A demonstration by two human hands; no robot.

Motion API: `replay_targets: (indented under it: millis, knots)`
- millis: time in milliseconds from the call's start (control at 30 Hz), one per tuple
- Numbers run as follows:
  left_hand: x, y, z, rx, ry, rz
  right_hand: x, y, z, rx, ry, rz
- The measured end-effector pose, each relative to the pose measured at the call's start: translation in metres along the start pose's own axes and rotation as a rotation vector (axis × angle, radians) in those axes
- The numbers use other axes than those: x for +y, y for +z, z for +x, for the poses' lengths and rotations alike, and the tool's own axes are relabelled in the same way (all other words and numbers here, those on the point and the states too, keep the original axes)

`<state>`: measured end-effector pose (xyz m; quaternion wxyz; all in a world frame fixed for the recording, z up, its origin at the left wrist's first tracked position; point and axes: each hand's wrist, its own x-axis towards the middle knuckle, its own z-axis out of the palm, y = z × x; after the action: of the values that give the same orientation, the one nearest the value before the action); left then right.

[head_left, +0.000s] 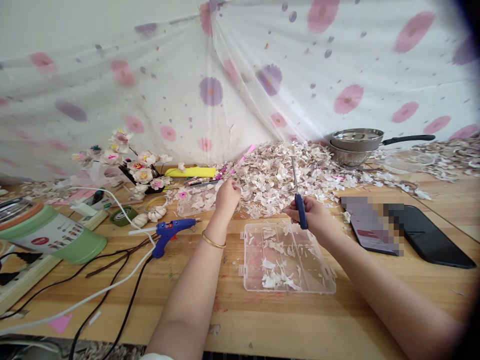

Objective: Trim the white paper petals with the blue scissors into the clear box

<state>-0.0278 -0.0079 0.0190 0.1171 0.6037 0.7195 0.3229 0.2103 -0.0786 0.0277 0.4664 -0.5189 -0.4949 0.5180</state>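
My left hand [227,196] reaches forward to the near edge of a big heap of pale shell-like flakes [277,175], its fingers curled closed on the flakes; what they grip is hidden. My right hand [313,214] is closed round the blue handle of a pair of scissors [299,200], whose thin metal blades point up and away over the heap. Below both hands lies a clear plastic compartment box [287,257] with several flakes in it. A gold bangle sits on my left wrist.
A blue glue gun [170,232] lies left of the box, cables trailing toward me. Further left stand a green pot [52,232], tape roll [123,216] and handmade flowers [133,167]. Steel pans [356,145] sit behind the heap. Dark flat devices [431,235] lie at right.
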Motion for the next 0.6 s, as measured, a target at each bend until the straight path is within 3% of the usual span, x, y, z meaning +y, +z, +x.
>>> replay_targets:
  millis: [200, 467, 600]
  knots:
    - [0.015, 0.013, -0.009, -0.050, 0.108, -0.027, -0.004, 0.001, -0.001, 0.019, -0.006, 0.037]
    - [0.045, 0.034, -0.019, -0.489, 0.420, -0.049, -0.009, -0.020, 0.011, 0.172, -0.032, 0.144]
    - [0.056, 0.037, -0.006, -0.510, 0.469, -0.020, -0.009, -0.032, 0.018, 0.242, -0.047, 0.187]
